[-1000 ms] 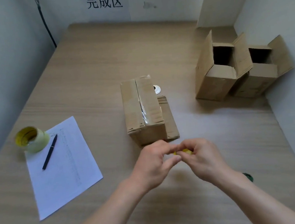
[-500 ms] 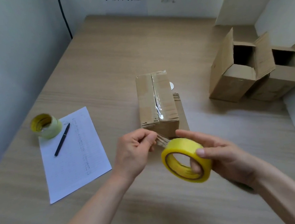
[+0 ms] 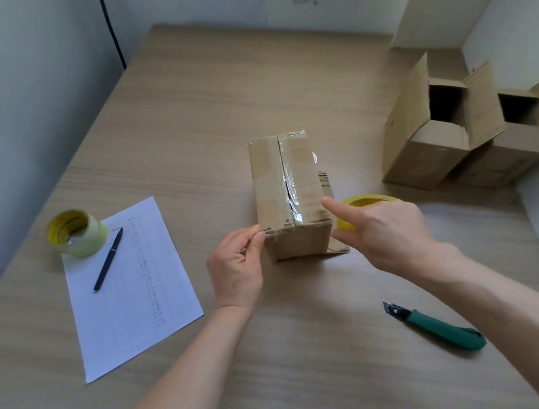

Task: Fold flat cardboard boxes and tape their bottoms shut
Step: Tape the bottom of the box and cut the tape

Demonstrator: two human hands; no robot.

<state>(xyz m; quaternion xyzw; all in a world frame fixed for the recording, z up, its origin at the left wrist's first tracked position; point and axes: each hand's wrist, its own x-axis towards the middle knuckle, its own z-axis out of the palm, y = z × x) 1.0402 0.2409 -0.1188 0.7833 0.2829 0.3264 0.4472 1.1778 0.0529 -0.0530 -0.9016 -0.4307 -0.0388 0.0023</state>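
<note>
A folded cardboard box (image 3: pixel 289 195) stands bottom-up in the middle of the table, clear tape running along its centre seam. My left hand (image 3: pixel 237 269) pinches the free end of the tape against the box's near-left corner. My right hand (image 3: pixel 380 235) holds a yellow tape roll (image 3: pixel 366 202) just right of the box, forefinger stretched out toward the box's near-right top edge. A strip of clear tape spans the near top edge between the two hands. Most of the roll is hidden behind my right hand.
Two open folded boxes (image 3: pixel 450 138) stand at the far right by the wall. A green utility knife (image 3: pixel 439 328) lies near right. On the left lie a sheet of paper (image 3: pixel 129 289), a pen (image 3: pixel 108 259) and a second tape roll (image 3: pixel 76 233).
Both hands have moved forward from in front of the box to its near top edge. The roll went from upright in front of me to the box's right side, tape stretched across.
</note>
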